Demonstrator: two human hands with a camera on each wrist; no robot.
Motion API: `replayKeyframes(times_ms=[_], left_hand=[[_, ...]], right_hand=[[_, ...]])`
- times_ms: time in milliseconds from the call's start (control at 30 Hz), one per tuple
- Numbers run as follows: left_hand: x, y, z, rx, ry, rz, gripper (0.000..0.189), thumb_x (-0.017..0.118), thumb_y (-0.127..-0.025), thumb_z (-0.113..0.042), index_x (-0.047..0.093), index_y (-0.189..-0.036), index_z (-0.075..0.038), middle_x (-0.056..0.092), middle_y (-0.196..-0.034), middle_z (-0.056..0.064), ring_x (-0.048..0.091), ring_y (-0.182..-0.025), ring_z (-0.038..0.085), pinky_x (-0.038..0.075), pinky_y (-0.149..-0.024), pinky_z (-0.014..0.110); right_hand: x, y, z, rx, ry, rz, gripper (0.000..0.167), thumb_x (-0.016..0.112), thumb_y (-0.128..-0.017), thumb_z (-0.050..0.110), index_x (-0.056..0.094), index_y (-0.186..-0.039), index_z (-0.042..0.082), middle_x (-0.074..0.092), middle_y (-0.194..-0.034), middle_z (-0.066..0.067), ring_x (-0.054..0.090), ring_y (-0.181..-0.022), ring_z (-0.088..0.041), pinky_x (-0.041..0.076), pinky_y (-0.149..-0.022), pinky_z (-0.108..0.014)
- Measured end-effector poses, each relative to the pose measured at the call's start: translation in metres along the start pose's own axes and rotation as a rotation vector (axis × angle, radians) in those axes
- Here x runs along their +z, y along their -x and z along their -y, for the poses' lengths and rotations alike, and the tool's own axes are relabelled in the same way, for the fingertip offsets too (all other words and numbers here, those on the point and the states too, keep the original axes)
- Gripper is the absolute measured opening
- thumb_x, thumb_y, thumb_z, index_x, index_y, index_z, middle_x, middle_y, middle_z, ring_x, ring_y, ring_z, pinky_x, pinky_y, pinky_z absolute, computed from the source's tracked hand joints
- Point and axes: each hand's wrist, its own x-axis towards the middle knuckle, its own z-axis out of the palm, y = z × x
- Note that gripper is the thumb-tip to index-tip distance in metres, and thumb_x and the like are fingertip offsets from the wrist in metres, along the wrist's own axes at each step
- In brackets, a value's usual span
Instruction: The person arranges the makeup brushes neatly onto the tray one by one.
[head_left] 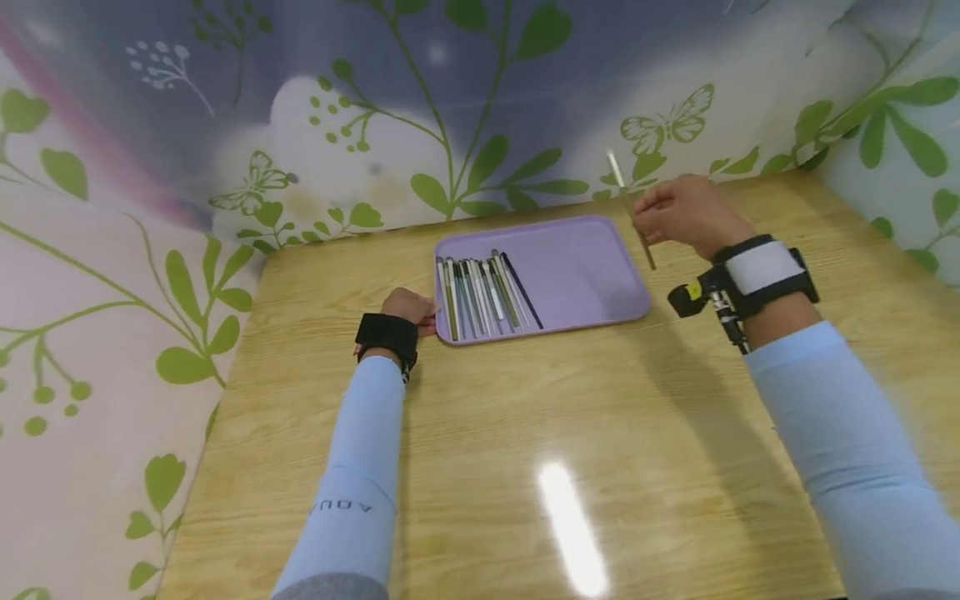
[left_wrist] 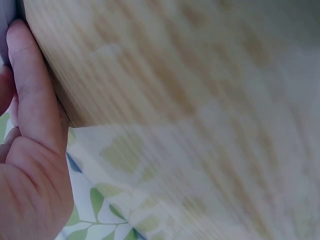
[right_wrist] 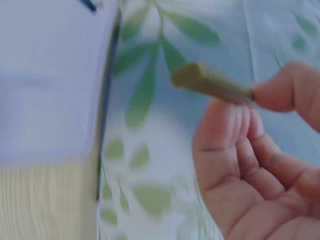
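Observation:
A shallow purple tray (head_left: 577, 267) lies on the wooden table in the head view. In its left part lie several slim sticks (head_left: 491, 292) side by side, in olive, green, white, grey and black. My left hand (head_left: 411, 308) holds the tray's left rim; in the left wrist view its fingers (left_wrist: 32, 85) reach up to the rim. My right hand (head_left: 690, 217) is raised beyond the tray's right edge. Between thumb and fingertips it pinches a slim olive-brown stick (head_left: 635, 218) with a pale upper end, tilted, like a brush or pen. The right wrist view shows the stick's blunt end (right_wrist: 192, 76).
The wooden table (head_left: 480, 442) spreads around the tray, with a bright light reflection near its front. Behind it and at both sides stand walls (head_left: 517, 108) covered with leaf and butterfly prints.

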Motion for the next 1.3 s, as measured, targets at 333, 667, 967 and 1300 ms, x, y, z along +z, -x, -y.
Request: replayKeyframes(times_ms=[333,667,967,1300], left_hand=[[0.036,-0.002,0.006,0.042,-0.025,0.034,0.024,0.058,-0.079,-0.011,0.057,-0.101,-0.002,0.052,-0.061,0.004,0.052,-0.046,0.009,0.052,-0.049,0.022],[0.037,-0.004,0.004,0.059,-0.028,0.033,0.024,0.058,-0.078,-0.01,0.057,-0.101,0.0,0.051,-0.06,0.005,0.051,-0.044,0.01,0.051,-0.047,0.021],[0.043,0.0,0.001,0.053,-0.05,0.045,0.021,0.057,-0.079,-0.009,0.058,-0.098,-0.001,0.051,-0.06,0.006,0.052,-0.045,0.011,0.051,-0.048,0.021],[0.041,-0.005,0.002,0.056,-0.048,0.058,0.024,0.058,-0.079,-0.012,0.057,-0.101,-0.002,0.051,-0.062,0.005,0.051,-0.047,0.01,0.052,-0.05,0.022]], right_hand=[[0.093,-0.04,-0.033,0.133,0.38,-0.048,0.021,0.06,-0.07,0.02,0.065,-0.067,0.0,0.056,-0.05,-0.001,0.052,-0.049,-0.014,0.041,-0.044,-0.021],[0.117,-0.041,-0.028,0.179,0.427,-0.018,0.021,0.06,-0.07,0.019,0.061,-0.059,0.002,0.049,-0.04,0.002,0.049,-0.041,-0.012,0.039,-0.039,-0.019],[0.125,-0.041,-0.028,0.201,0.443,-0.019,0.019,0.06,-0.071,0.019,0.06,-0.067,0.0,0.05,-0.043,0.001,0.05,-0.041,-0.011,0.04,-0.038,-0.019],[0.132,-0.043,-0.03,0.191,0.482,-0.106,0.017,0.06,-0.068,0.018,0.06,-0.067,0.001,0.05,-0.047,0.0,0.05,-0.046,-0.015,0.04,-0.038,-0.02]])
